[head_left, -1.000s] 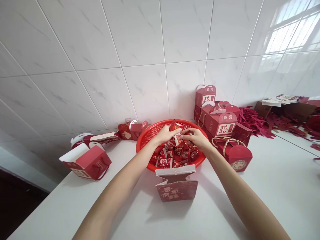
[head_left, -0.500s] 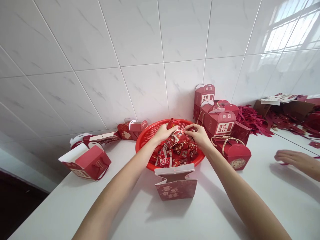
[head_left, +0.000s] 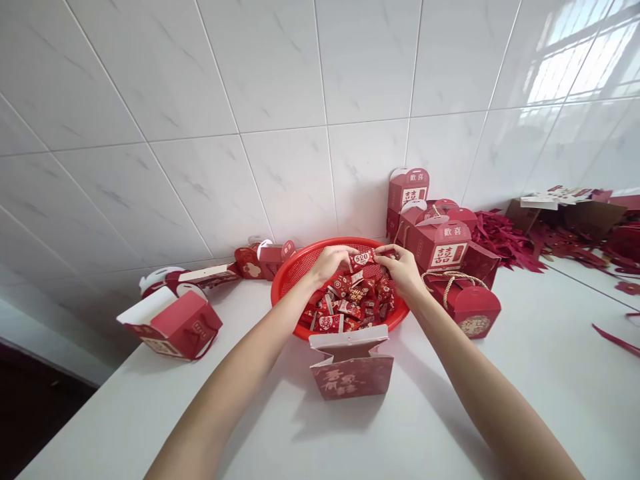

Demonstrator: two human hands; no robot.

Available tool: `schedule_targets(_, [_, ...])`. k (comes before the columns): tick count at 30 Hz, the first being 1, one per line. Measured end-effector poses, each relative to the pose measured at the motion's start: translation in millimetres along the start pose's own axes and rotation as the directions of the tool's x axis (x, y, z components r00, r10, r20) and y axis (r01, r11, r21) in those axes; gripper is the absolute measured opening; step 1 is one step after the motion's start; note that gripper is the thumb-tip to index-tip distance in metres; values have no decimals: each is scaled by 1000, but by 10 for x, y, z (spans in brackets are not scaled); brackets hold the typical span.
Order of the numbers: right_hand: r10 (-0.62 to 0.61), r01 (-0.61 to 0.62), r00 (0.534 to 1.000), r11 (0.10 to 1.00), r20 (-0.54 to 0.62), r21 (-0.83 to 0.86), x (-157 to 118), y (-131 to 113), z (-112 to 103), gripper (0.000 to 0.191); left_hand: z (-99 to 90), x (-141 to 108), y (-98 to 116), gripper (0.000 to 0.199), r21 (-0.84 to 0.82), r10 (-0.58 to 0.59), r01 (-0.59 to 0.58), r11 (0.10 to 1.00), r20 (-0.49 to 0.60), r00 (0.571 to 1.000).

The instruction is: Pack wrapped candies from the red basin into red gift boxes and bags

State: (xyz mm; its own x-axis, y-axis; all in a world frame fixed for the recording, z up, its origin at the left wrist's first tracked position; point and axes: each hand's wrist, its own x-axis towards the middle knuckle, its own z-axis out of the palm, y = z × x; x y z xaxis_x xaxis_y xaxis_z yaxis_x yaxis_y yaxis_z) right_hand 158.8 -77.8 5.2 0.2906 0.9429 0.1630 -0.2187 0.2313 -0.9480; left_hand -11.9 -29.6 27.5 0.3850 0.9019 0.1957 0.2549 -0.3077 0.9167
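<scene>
A red perforated plastic basket [head_left: 287, 283] holds a heap of small red wrapped candies [head_left: 356, 293]. Over its far side, my left hand [head_left: 331, 264] has its fingers closed at the left end of a wrapped candy marked 520 [head_left: 362, 259]. My right hand [head_left: 401, 268] pinches that candy's right end between thumb and fingers. The left fingertips are partly hidden, so anything else in them cannot be made out. Just in front of the basket stands an open red paper gift box [head_left: 353, 378], its top flaps up.
Another open red box [head_left: 175, 323] sits at the left, with flattened pieces [head_left: 207, 275] behind it. Closed red boxes [head_left: 440, 243] are stacked right of the basket, one with a rope handle [head_left: 465, 307]. Beyond lie red shreds [head_left: 505, 243] and a ribbon [head_left: 615, 339] by the tiled wall.
My left hand has turned its fingers down, and the candy that stood up in it no longer shows. The 520 candy has come into view between my hands. Another person's hand has left at right.
</scene>
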Motion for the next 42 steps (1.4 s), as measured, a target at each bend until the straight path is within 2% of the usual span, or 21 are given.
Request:
schedule_targets(2, [37,-38,999,996,17,79,5,-13,-4,24,9,-18,9,21,-61,32,-27,998,80,996])
schedule_targets(4, [85,-92,995,983,51,158,11,-36,-5,25,24,-38,11,31,-105,80,-67,992,130,988])
schedule_targets(8, [154,-179,979,964,136,195,7,-88,7,26,62,-56,15,43,-184,172,-149,972,115,978])
schedule_targets(11, [204,-241,962,947,183,210,-5,-105,14,28,82,-36,5,43,-172,188,-162,972,150,971])
schedule_targets(13, [229,-261,962,930,149,258,-1,-108,11,29,83,-21,-9,39,-113,171,-150,982,199,965])
schedule_targets(15, [243,-258,966,913,84,316,16,-110,3,27,71,-19,-21,33,36,120,-134,990,252,960])
schedule_targets(17, [254,-251,966,901,39,355,35,-118,-2,23,52,-37,-31,30,286,9,-117,951,352,936])
schedule_targets(19, [271,-263,962,889,31,375,40,-134,-2,18,39,-68,-42,35,539,-185,-118,834,475,860])
schedule_targets(21, [311,-306,949,867,52,392,28,-157,4,12,39,-100,-52,44,685,-366,-134,716,532,763])
schedule_targets(22, [335,-333,940,856,66,396,19,-170,8,9,43,-112,-57,47,723,-422,-133,678,531,735])
schedule_targets(24, [374,-374,924,839,81,396,3,-192,11,7,55,-123,-58,51,758,-465,-132,639,517,718])
schedule_targets(27, [383,-385,920,840,84,384,0,-207,6,4,48,-111,-38,49,771,-447,-133,623,490,748])
schedule_targets(29, [381,-387,920,843,94,375,9,-203,0,7,13,-95,-17,45,766,-381,-118,632,440,813])
schedule_targets(32, [382,-392,919,850,100,353,19,-183,-1,9,-67,-69,-2,40,823,-183,-43,566,176,967])
schedule_targets(33, [382,-392,919,853,100,345,18,-175,1,9,-91,-61,-6,41,852,-97,6,524,52,994])
schedule_targets(35, [376,-388,921,861,102,330,11,-160,4,9,-122,-47,-23,43,877,44,84,473,-118,992])
schedule_targets(36, [370,-383,923,865,103,323,6,-155,4,10,-126,-42,-35,43,873,67,85,481,-133,989])
schedule_targets(37, [364,-378,926,870,103,318,1,-150,4,12,-121,-39,-46,41,859,55,58,508,-99,994])
schedule_targets(39, [351,-365,931,879,103,307,-9,-144,0,18,-86,-46,-65,32,807,-46,-41,589,84,995])
schedule_targets(40, [345,-360,933,883,105,301,-12,-141,-3,21,-57,-55,-70,28,782,-130,-80,619,203,970])
schedule_targets(42, [333,-351,936,890,110,291,-15,-134,-11,28,11,-88,-71,29,764,-303,-117,634,385,872])
